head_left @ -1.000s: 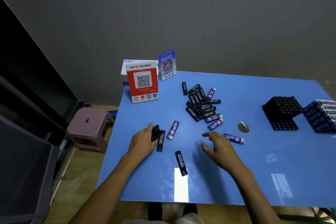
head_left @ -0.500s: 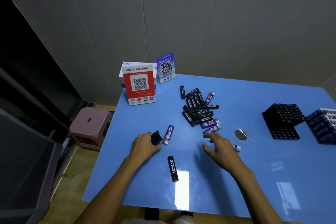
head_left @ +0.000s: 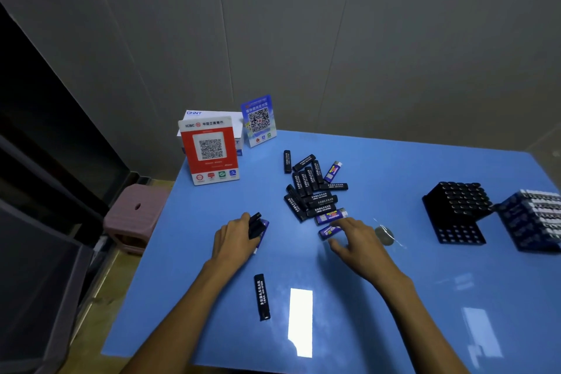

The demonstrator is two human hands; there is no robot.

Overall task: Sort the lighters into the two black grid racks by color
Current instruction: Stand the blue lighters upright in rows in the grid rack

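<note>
Lighters (head_left: 312, 191) are lying in a loose pile mid-bench, mostly black ones with white print, with a few blue ones mixed in at the pile's right and near edges. One black lighter (head_left: 262, 297) is sitting alone on the blue bench (head_left: 425, 313), close to you, between your forearms.

Your left hand (head_left: 235, 240) is gripping a small bunch of black lighters (head_left: 254, 225), fingers curled round them, and it is resting over a blue lighter (head_left: 261, 232) lying under it on the bench. Whether that blue one is in the grip too, you cannot tell.

Your right hand (head_left: 356, 240) is reaching over the near edge of the pile, fingers spread and loose, holding nothing; its fingertips are touching or nearly touching a blue lighter (head_left: 329, 231) just below another blue lighter (head_left: 331, 216).

Two black grid racks are standing at the right: the nearer rack (head_left: 457, 212) is carrying black lighters in its upper rows, lower cells showing empty; the far-right rack (head_left: 534, 222) is holding blue lighters and is partly cut off by the frame edge.

A small round disc (head_left: 384, 235) is lying between your right hand and the racks. A red QR sign (head_left: 211, 150), a blue QR sign (head_left: 259, 120) and a white box (head_left: 212, 117) are standing at the bench's far-left corner. A pink stool (head_left: 133, 215) is sitting on the floor left of the bench.
</note>
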